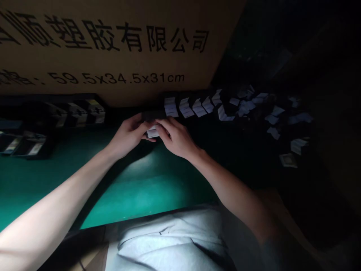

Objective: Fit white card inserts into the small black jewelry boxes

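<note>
While bare table (146,188) is seen toward the near edge, the far side is blocked by one carton (113,64); between left hand (128,133) and right hand (178,138), one white piece (152,133) is gripped, fingers nearly closed; five slips (170,108) are lined up beside.

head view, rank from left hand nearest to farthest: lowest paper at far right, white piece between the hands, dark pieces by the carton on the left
1. White piece: between the hands, at the left hand
2. Dark pieces: left, by the carton
3. Lowest paper: far right
</note>
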Motion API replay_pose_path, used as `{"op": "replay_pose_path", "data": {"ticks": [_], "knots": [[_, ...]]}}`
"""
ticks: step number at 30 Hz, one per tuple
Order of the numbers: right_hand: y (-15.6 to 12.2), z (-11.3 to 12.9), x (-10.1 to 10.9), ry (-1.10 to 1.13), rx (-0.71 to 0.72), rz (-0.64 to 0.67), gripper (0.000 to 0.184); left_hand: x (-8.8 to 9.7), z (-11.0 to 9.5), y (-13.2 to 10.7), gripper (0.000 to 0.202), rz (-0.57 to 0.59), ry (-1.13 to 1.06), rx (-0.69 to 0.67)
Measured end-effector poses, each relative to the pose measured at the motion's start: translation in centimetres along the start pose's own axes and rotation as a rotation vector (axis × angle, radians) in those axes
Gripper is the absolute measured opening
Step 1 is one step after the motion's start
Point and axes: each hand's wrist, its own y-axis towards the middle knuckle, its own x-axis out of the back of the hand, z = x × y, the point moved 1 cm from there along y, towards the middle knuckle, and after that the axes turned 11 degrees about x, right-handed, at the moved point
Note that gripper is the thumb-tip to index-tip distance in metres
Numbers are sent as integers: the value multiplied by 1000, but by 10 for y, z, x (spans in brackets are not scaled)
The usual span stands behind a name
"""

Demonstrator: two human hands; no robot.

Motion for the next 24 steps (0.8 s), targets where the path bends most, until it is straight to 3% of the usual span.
{"op": "replay_pose_path", "data": {"ticks": [4,11,24], "knots": [[-1,-2,-2,21,27,-30,31,1,1,0,34,4,45,-20],[0,3,-2,29,44,-76,32,3,3,3,27,27,-71,0],[1,-5,-15,470,-379,-318,29,-2,-2,1,30,33,-143,43]]}}
